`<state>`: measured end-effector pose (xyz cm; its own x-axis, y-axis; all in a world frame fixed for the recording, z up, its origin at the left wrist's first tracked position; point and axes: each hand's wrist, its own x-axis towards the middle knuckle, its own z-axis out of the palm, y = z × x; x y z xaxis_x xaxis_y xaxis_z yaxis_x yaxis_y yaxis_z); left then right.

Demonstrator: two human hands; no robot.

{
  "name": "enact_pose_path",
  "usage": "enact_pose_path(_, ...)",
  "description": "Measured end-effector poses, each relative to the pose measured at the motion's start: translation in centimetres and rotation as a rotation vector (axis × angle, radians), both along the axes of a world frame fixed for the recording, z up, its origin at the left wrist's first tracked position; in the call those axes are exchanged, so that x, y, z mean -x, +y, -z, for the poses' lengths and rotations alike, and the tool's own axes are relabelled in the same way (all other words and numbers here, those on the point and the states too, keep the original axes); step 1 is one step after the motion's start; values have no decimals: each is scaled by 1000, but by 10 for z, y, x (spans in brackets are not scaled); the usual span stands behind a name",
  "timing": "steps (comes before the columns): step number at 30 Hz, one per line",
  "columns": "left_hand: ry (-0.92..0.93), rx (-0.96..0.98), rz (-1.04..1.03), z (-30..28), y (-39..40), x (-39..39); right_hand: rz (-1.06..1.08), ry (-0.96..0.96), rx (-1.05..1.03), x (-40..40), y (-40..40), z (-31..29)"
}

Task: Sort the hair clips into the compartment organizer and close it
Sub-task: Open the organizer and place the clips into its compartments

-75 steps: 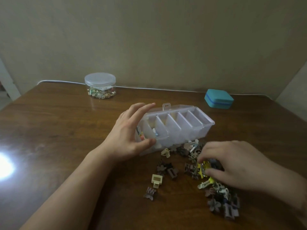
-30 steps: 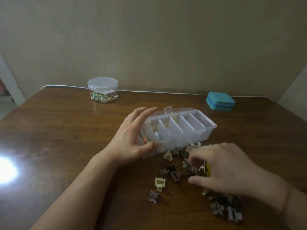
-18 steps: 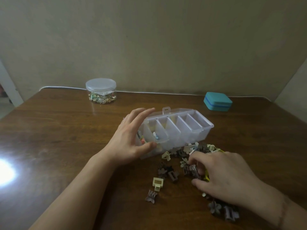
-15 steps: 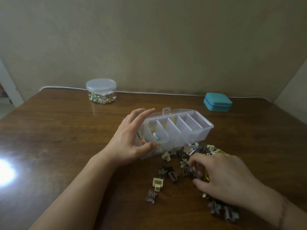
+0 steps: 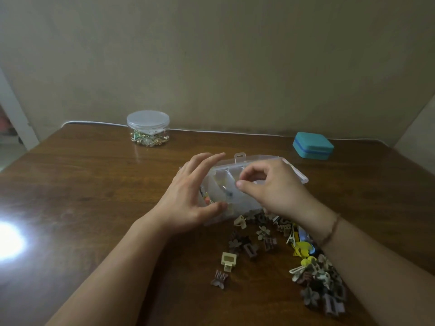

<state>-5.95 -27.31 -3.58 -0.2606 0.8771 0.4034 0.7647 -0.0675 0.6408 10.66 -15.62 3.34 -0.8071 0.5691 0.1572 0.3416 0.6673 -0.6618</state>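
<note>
The clear plastic compartment organizer [image 5: 298, 175] stands open at the table's middle, its lid tilted back. My left hand [image 5: 188, 201] grips its left end, thumb on the front wall and fingers over the rim. My right hand [image 5: 275, 191] hovers over the middle compartments, thumb and forefinger slightly apart with nothing visible between them. A small dark clip [image 5: 227, 191] lies in the second compartment, just left of my thumb. Loose hair clips [image 5: 247, 243] are scattered in front of the organizer, and a denser pile of clips [image 5: 315, 283] lies under my right forearm.
A round clear jar [image 5: 148, 128] with a lid and small trinkets stands at the back left. A teal case [image 5: 313, 145] sits at the back right. A white cable [image 5: 235, 132] runs along the far edge. Bright glare [image 5: 9, 241] marks the table's left.
My right hand has lifted from the clip pile and moved up and left over the organizer's compartments. My left hand stays on the organizer's left end.
</note>
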Motion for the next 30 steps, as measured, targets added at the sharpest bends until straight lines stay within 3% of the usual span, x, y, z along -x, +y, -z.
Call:
enact_pose_path(6,-6,12,-1,1,0,2,-49,-9,-142,-33,8,-7)
enact_pose_path(13,-15,9,4,1,1,0,-79,-592,-454,-94,21,-3)
enact_pose_path(15,-13,3,6,1,1,-1,-84,-655,-498,-100,18,2)
enact_pose_path(24,-14,-8,12,1,0,-2,-37,-598,-666,-88,4,26)
enact_pose_path(30,-8,2,22,-1,-1,0,-9,-553,-621,-89,-1,27)
